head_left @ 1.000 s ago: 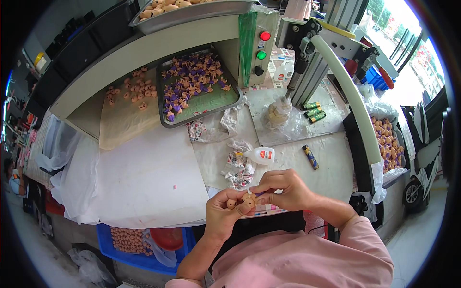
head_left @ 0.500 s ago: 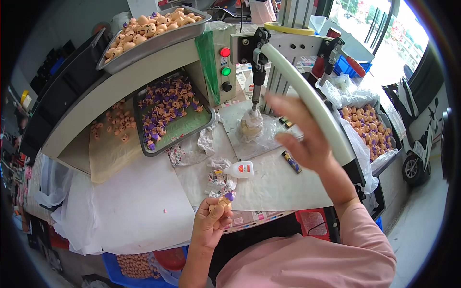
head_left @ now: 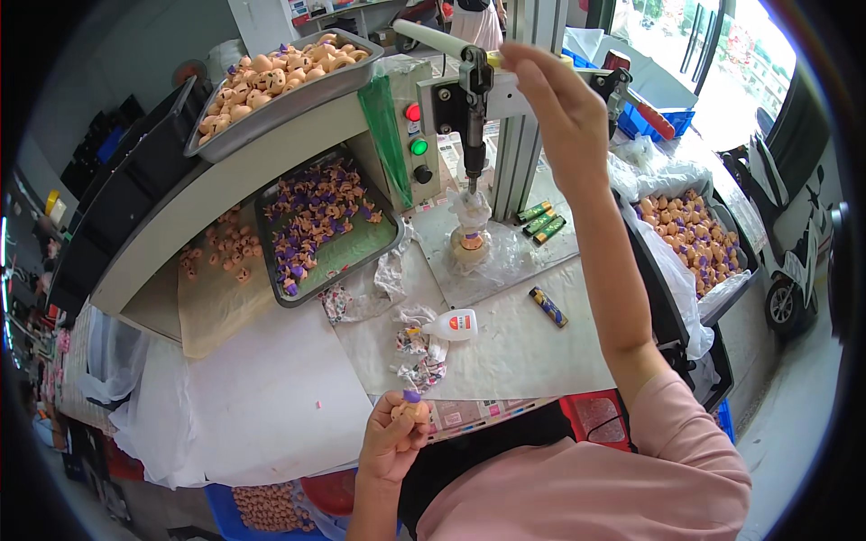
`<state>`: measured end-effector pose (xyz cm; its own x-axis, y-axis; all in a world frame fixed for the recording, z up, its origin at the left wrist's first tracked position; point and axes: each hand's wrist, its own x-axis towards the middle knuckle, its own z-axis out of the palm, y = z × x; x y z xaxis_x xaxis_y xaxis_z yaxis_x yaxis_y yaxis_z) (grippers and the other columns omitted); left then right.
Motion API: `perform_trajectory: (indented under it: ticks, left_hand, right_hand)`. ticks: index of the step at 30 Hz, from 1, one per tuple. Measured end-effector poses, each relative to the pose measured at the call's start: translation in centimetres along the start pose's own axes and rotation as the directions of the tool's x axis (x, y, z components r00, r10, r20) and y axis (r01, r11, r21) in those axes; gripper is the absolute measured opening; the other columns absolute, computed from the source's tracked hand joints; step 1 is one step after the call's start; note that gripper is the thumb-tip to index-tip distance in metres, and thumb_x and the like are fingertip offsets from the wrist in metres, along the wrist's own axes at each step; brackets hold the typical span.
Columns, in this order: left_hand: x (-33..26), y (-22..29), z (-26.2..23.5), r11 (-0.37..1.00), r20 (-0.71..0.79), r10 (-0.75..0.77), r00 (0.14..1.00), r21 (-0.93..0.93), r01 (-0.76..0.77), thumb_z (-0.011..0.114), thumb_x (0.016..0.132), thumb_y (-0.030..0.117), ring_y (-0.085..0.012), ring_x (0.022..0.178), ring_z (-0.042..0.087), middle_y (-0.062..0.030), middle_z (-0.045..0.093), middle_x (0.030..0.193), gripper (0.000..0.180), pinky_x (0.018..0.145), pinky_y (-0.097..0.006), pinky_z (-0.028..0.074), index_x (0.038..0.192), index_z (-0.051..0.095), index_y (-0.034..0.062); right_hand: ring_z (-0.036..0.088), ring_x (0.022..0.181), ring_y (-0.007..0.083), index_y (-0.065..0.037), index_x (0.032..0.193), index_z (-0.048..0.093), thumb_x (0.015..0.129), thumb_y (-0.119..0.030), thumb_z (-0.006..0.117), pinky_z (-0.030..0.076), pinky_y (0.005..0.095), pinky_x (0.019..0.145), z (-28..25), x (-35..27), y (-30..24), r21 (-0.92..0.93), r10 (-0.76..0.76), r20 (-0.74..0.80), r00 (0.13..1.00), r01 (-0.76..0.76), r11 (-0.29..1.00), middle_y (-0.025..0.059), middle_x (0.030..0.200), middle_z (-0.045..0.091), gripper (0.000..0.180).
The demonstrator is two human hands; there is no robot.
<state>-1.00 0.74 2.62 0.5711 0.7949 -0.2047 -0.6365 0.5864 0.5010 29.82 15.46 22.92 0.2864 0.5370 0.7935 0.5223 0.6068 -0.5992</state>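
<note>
My left hand [head_left: 390, 442] is low at the front edge of the table, its fingers closed round a small peach doll piece [head_left: 411, 412] with a purple top. My right hand [head_left: 564, 108] is raised beside the metal post of a hand press, fingers stretched out and nothing held. The press's pale lever [head_left: 433, 38] points up and to the left. Below it, the plunger [head_left: 473, 144] reaches down to a plastic-wrapped fixture [head_left: 471, 216], where a peach and purple piece shows. A white glue bottle [head_left: 454, 325] lies on its side between my left hand and the press.
A dark tray [head_left: 394, 236] of purple-and-peach pieces stands left of the press; a metal tray [head_left: 316, 86] of peach heads sits above. A lined crate [head_left: 690, 243] of finished-looking pieces is at right. Several batteries [head_left: 548, 227] and a lighter-like stick [head_left: 548, 307] lie near the press.
The press lever has swung from the lower right up to the upper left, and the plunger has lifted slightly. My right hand has moved up; my left hand has turned its piece.
</note>
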Motion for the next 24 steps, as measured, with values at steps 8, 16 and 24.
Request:
perform_trajectory:
  ticks: [8, 16, 24]
  left_hand:
    - [1.1, 1.9, 0.5, 0.997, 0.014, -0.009, 1.000, 0.074, 0.008, 0.067, 0.087, 0.014, -0.0127, 0.078, 0.059, -0.0126, 0.062, 0.105, 0.030, 0.055, -0.020, 0.047, 0.115, 0.059, 0.0076]
    - [5.3, 2.5, 4.7, 0.987, 0.012, -0.070, 0.997, 0.148, 0.068, 0.064, 0.089, 0.008, -0.0127, 0.085, 0.065, -0.0104, 0.064, 0.106, 0.023, 0.056, -0.020, 0.051, 0.111, 0.058, 0.0098]
    - [13.3, 3.1, 6.8, 0.938, 0.011, -0.120, 0.993, 0.328, 0.110, 0.067, 0.088, 0.014, -0.0042, 0.059, 0.054, -0.0018, 0.064, 0.086, 0.017, 0.045, -0.017, 0.041, 0.103, 0.061, 0.0065]
  right_hand:
    - [0.060, 0.093, 0.0296, -0.006, 0.105, 0.067, 0.078, -0.013, 0.070, 0.048, 0.0372, 0.085, -1.5, -14.8, 8.9, -0.461, 0.281, 0.437, 0.855, -0.056, 0.885, 0.0136, 0.102, 0.067, 0.028]
    - [0.063, 0.089, 0.0193, -0.006, 0.102, 0.067, 0.075, -0.010, 0.075, 0.050, 0.0317, 0.076, -5.5, -15.1, 6.4, -0.366, 0.245, 0.286, 0.926, -0.131, 0.921, 0.0074, 0.097, 0.068, 0.029]
    - [0.058, 0.106, 0.0269, -0.005, 0.111, 0.064, 0.083, -0.013, 0.064, 0.042, 0.0378, 0.093, -23.4, -11.5, 3.9, -0.906, -0.088, -0.327, 0.941, -0.285, 0.314, 0.0117, 0.110, 0.065, 0.030]
